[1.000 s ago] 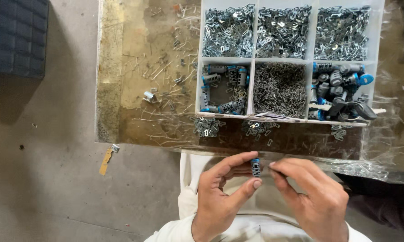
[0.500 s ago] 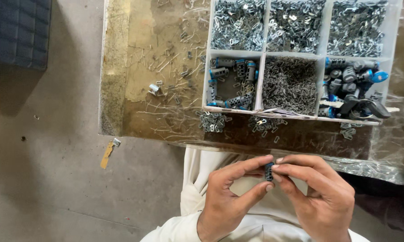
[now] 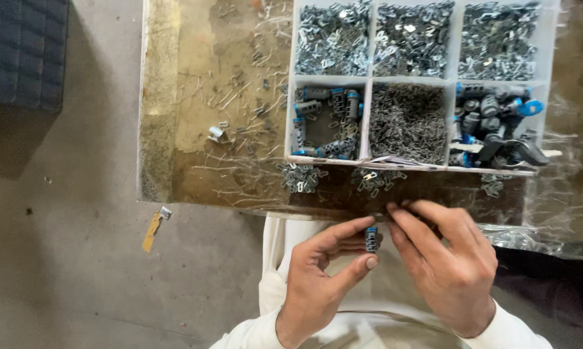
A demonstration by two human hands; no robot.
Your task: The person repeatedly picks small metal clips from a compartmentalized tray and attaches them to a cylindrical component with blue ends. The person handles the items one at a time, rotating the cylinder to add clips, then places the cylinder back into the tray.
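Head view: small blue-capped cylinder (image 3: 371,239) between left hand (image 3: 323,281) fingertips.

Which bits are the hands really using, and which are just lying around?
In use:
left hand
right hand
small blue-capped cylinder, pinched in the left fingers
white compartment tray, with matching cylinders and thin metal pins

Lying about:
loose metal cap on the worktable
yellow scrap on the floor
dark crate

The white divided tray (image 3: 367,81) is cut off at the far edge. The dark crate (image 3: 21,55) runs off far left. The right hand (image 3: 448,265) is motion-blurred, its fingertips hiding part of the small cylinder (image 3: 371,239).
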